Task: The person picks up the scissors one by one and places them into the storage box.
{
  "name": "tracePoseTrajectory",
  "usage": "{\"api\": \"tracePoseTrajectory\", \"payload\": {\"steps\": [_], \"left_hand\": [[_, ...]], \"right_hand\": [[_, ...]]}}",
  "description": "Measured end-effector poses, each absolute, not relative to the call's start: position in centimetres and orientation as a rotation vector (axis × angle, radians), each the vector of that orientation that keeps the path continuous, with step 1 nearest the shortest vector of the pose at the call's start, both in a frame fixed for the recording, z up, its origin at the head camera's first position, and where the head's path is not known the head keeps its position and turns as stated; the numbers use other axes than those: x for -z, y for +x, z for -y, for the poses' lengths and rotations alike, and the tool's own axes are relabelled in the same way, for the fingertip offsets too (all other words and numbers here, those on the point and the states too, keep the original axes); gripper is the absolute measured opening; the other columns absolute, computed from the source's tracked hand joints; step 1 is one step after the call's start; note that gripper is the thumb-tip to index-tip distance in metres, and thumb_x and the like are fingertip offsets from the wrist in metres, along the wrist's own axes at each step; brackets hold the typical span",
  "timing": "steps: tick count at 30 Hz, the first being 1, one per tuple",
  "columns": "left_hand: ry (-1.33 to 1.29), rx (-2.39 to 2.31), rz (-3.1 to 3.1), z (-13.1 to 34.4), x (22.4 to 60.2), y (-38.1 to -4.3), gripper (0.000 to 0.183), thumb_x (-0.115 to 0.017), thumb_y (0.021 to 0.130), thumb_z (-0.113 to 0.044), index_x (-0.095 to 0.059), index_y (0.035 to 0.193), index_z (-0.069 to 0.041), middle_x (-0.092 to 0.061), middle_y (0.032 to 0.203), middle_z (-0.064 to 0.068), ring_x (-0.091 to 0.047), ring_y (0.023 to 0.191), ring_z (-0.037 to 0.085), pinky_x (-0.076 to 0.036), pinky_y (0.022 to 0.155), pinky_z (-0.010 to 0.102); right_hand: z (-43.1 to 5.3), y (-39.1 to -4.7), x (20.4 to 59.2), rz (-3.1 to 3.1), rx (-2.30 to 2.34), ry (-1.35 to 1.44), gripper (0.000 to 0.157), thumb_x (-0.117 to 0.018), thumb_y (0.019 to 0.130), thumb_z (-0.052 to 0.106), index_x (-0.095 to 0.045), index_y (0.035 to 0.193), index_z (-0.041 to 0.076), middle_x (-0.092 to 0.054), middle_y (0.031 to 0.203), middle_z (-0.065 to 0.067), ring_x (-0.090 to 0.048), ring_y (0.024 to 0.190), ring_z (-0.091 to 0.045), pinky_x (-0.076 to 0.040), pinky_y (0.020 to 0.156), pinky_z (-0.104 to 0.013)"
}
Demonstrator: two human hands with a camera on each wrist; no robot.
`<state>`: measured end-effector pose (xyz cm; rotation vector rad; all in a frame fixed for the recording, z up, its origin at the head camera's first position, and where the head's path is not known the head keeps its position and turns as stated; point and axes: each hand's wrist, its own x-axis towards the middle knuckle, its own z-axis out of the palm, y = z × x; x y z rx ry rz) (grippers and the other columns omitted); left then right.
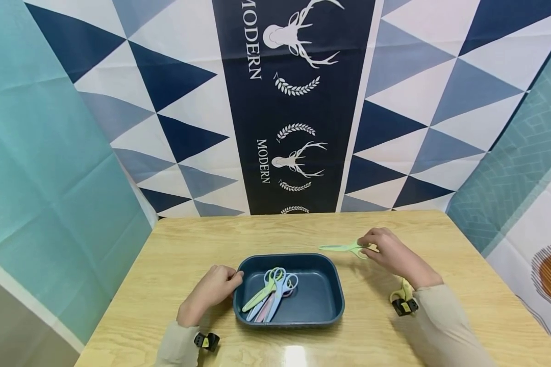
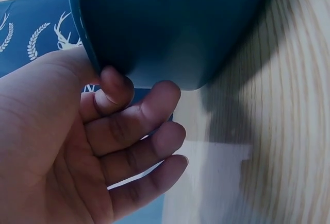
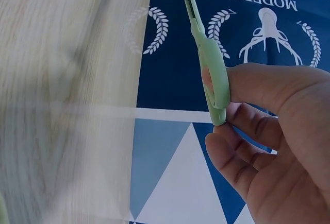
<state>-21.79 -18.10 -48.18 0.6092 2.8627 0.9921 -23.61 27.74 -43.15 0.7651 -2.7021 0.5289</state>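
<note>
My left hand (image 1: 213,288) grips the left rim of a dark blue rectangular bin (image 1: 298,324), thumb and index finger at its edge. In the left wrist view the other fingers are bent beside the bin's wall (image 2: 170,28). Inside the bin, light green scissors (image 1: 257,297), light blue scissors (image 1: 277,295) and pink scissors (image 1: 264,310) overlap on the left side. Right of the bin, my right hand (image 1: 390,252) pinches pale green scissors (image 3: 214,69) by the handle loops, their closed blades pointing left. They appear held above the table's far part.
Yellow scissors (image 1: 406,288) lie on the wooden table (image 1: 202,234) under my right wrist, partly hidden by the black wrist camera (image 1: 404,306). A patterned cloth (image 1: 298,107) hangs behind the table's far edge. Teal sheets (image 1: 64,168) stand at the sides.
</note>
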Motion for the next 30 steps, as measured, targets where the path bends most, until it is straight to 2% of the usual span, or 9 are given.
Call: {"api": "tracePoseTrajectory", "payload": {"steps": [10, 19, 30], "left_hand": [[0.615, -0.963, -2.883, 17.8, 47.8, -21.8, 0.052, -0.056, 0.105, -0.023, -0.041, 0.055, -0.019, -0.038, 0.049, -0.012, -0.032, 0.044, 0.002, -0.028, 0.049, 0.018], [0.601, -1.004, -2.822, 17.9, 47.8, -21.7, 0.052, -0.054, 0.106, -0.023, -0.042, 0.055, -0.018, -0.044, 0.049, -0.012, -0.036, 0.044, 0.003, -0.030, 0.048, 0.019], [0.583, -1.036, -2.798, 18.1, 48.1, -22.1, 0.051, -0.054, 0.105, -0.025, -0.043, 0.056, -0.018, -0.047, 0.051, -0.011, -0.039, 0.045, 0.003, -0.033, 0.048, 0.019]], "right_hand": [[-26.6, -24.0, 42.9, 2.669, -0.521, 0.799, 0.012, -0.079, 0.087, 0.004, -0.078, 0.099, 0.006, -0.071, 0.095, -0.005, -0.062, 0.090, -0.026, -0.051, 0.082, -0.048], [-25.3, -24.4, 42.5, 2.689, -0.534, 0.809, 0.013, -0.078, 0.088, 0.005, -0.078, 0.101, 0.007, -0.070, 0.096, -0.004, -0.063, 0.094, -0.030, -0.052, 0.086, -0.052], [-23.7, -24.8, 41.9, 2.648, -0.555, 0.878, 0.013, -0.078, 0.088, 0.004, -0.078, 0.100, 0.007, -0.070, 0.096, -0.003, -0.063, 0.094, -0.028, -0.052, 0.085, -0.049]]}}
